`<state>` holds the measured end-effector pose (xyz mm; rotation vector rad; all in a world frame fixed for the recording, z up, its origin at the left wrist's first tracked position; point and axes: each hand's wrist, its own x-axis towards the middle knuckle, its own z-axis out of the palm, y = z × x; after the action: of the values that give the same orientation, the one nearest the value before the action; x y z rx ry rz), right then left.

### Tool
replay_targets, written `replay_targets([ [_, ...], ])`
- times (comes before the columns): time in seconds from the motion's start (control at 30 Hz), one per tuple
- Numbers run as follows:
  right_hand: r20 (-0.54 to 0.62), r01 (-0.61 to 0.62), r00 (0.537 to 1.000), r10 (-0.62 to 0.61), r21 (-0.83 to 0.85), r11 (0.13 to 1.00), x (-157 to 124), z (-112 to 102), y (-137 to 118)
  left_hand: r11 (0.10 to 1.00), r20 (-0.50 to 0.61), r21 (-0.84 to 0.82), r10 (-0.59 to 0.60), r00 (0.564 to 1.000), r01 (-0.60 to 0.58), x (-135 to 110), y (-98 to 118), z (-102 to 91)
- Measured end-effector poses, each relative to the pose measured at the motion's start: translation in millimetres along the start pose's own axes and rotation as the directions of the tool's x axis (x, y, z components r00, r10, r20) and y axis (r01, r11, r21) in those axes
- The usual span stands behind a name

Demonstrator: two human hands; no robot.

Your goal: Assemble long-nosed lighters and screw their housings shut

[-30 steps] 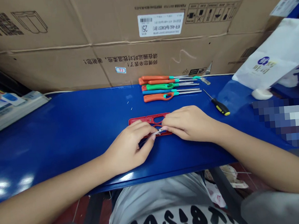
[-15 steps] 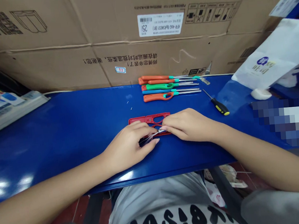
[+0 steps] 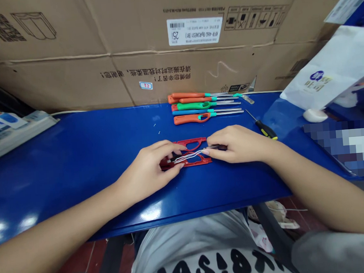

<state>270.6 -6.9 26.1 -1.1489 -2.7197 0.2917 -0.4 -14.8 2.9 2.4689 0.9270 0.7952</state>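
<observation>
Two red plastic lighter shell halves lie side by side on the blue table: the far half [image 3: 198,140] and the near half [image 3: 204,161]. My left hand [image 3: 154,164] curls round the left end of the near half, its thumb on the near edge and its fingers partly over the far half. White wires [image 3: 188,156] run above the shells from the left hand to the right. Between thumb and fingers, my right hand [image 3: 233,145] pinches a slim dark part [image 3: 219,147] joined to the wires. Its exact kind is hard to make out.
Several long-necked lighters [image 3: 195,106] lie at the back, before a large cardboard box [image 3: 70,78]. A black-and-yellow screwdriver [image 3: 266,130] rests beyond my right hand. A white bag [image 3: 331,70] stands at the right, and a power strip [image 3: 21,134] at the left.
My right hand has shifted slightly right and away from my left, exposing more of the wires and the dark part. My left hand has moved slightly left, uncovering more of the near shell.
</observation>
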Motion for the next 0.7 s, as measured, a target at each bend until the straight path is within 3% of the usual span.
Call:
replay_targets([
  [0.4,0.051,-0.042,0.998,0.044,-0.023,0.999,-1.0,-6.8,1.9,0.997,0.036,-0.007,-0.079,0.996,0.079,5.1,-2.2,-9.1],
  [0.57,0.076,-0.048,0.996,0.050,-0.030,0.998,-0.9,-7.3,2.8,0.971,0.094,-0.122,-0.195,0.976,0.206,5.0,-3.7,-9.0],
  [0.7,0.066,-0.049,0.997,0.051,-0.029,0.998,-1.1,-6.8,3.5,0.892,0.164,-0.280,-0.319,0.934,0.354,6.5,-2.7,-7.9],
])
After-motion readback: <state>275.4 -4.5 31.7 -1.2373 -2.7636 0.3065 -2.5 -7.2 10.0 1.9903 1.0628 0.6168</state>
